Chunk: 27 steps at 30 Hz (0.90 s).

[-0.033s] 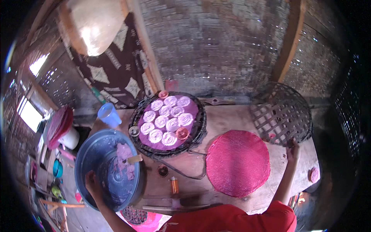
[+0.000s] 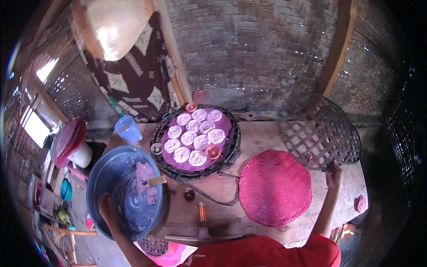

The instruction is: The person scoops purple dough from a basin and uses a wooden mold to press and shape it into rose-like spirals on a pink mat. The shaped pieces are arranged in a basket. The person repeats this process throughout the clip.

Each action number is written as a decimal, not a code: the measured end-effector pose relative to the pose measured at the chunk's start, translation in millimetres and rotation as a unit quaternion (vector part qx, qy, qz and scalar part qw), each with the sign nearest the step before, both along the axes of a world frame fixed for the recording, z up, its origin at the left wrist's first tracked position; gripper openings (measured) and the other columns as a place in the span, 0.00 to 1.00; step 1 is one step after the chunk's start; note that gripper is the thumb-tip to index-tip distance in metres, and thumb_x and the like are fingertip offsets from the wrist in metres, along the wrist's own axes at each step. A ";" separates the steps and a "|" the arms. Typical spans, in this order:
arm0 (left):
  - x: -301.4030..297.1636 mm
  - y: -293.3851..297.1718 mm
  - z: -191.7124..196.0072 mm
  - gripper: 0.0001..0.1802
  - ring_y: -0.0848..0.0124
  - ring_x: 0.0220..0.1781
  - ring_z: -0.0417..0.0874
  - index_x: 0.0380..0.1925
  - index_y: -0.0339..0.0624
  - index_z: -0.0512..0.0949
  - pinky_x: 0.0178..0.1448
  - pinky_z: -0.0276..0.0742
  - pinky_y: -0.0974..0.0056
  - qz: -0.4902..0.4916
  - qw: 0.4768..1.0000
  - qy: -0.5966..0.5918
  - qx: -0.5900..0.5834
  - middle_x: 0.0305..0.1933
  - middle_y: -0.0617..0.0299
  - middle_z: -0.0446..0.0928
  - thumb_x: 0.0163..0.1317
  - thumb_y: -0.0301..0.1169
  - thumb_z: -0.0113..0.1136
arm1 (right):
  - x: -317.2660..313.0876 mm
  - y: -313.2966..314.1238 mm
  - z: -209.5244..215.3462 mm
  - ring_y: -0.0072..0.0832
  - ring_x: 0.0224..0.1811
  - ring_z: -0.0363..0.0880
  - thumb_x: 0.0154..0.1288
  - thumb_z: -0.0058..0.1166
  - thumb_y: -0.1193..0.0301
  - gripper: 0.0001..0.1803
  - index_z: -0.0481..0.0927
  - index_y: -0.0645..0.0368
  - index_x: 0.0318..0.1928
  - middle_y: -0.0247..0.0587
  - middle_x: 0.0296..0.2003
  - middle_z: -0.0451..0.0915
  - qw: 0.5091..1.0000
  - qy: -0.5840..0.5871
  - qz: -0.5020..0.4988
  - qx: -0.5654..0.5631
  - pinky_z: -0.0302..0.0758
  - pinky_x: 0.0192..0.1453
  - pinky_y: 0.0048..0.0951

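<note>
The left hand (image 2: 106,205) is gripping the near rim of the big dark basin (image 2: 98,178) at the lower left of the frame, fingers curled over the edge, while the right hand (image 2: 333,174) is reaching to the right centre and closing its fingertips on the lower rim of the dark woven lattice tray (image 2: 318,129) leaning at the bench's (image 2: 262,138) far right. Inside the basin a lump of purple dough (image 2: 146,174) is sitting against the right wall with a pale wooden scoop (image 2: 156,180) resting on it, so some dough appears to be waiting to be shaped. Just above the basin, at frame centre, the round black basket tray (image 2: 231,147) is carrying a purple sheet with eleven or so pale rosette-shaped pieces (image 2: 195,135), nearly filling it; judging by this, the shaping seems well advanced. Between the two hands the round pink mat (image 2: 275,188) is lying bare. A light blue cup (image 2: 128,129) is standing at the upper left of the bench, and a small orange bottle (image 2: 202,212) is standing at the near edge; no label or sign is readable anywhere.
</note>
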<state>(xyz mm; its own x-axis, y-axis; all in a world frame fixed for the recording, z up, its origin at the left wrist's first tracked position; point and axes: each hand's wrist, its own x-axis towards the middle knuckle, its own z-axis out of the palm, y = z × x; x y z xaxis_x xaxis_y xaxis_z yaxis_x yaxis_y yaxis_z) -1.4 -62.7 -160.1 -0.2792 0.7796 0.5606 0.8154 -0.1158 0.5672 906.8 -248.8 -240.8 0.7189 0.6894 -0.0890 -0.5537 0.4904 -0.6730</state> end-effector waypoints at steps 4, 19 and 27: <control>30.2 -1.2 15.8 0.11 0.62 0.44 0.84 0.45 0.37 0.79 0.48 0.79 0.61 -0.020 1.000 -0.005 -0.009 0.42 0.53 0.82 0.63 0.23 0.55 | -127.8 102.3 36.1 0.36 0.42 0.80 0.69 0.50 0.76 0.12 0.75 0.67 0.50 0.47 0.41 0.81 0.986 0.041 0.163 0.014 0.80 0.43 0.37; 70.9 -21.6 57.8 0.11 0.58 0.39 0.83 0.43 0.37 0.77 0.41 0.78 0.59 -0.031 0.999 -0.015 -0.008 0.40 0.52 0.80 0.60 0.19 0.57 | -368.6 300.7 35.3 0.39 0.47 0.81 0.73 0.45 0.73 0.10 0.72 0.61 0.52 0.42 0.41 0.79 0.924 0.047 0.368 -0.093 0.83 0.48 0.47; 71.0 -22.1 58.7 0.09 0.54 0.42 0.82 0.42 0.34 0.77 0.44 0.78 0.56 -0.023 0.999 0.043 0.019 0.40 0.50 0.80 0.61 0.19 0.56 | -361.1 308.8 30.6 0.39 0.47 0.80 0.76 0.43 0.69 0.14 0.70 0.61 0.57 0.46 0.48 0.78 0.912 0.025 0.393 -0.115 0.85 0.46 0.44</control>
